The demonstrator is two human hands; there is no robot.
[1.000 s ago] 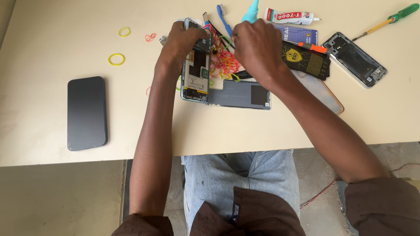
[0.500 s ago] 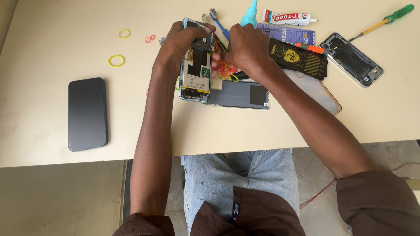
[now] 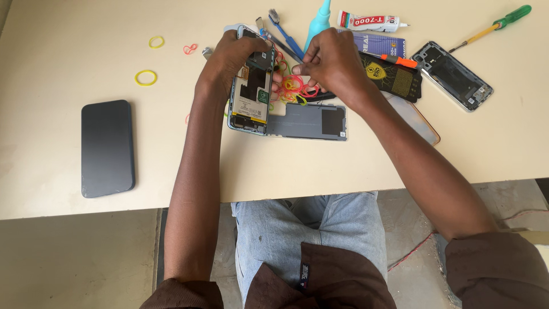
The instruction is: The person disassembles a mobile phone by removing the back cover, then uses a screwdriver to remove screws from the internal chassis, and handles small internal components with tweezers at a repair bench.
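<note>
Moved: right hand (image 3: 334, 63) has drawn back from the opened phone (image 3: 250, 91) | left hand (image 3: 237, 57) grips the phone's top, tilted off the table (image 3: 343, 160) – upper centre | right fingers pinched shut over rubber bands (image 3: 293, 87) – contents unclear

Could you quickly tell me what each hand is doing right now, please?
Left hand: closed on the opened phone.
Right hand: fingers pinched; contents cannot be told.
</note>
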